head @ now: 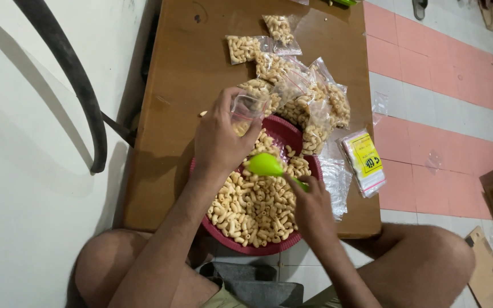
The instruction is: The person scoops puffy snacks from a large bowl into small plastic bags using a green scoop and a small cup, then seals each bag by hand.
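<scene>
Head view – red basket [281,248] of macaroni snacks [255,208]

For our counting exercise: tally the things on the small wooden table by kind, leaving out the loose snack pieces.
Green scoop, in the right hand: 1
Red basket: 1
Small clear bag, in the left hand: 1
Pack of empty bags: 1
Filled snack bags: heaped, about 8
Total: about 12

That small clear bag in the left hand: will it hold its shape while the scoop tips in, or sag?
The clear bag is thin film, so probably floppy; the left hand pinches its mouth open. It looks nearly empty, likely very light. The smooth plastic may slip as the green scoop adds weight.
</scene>
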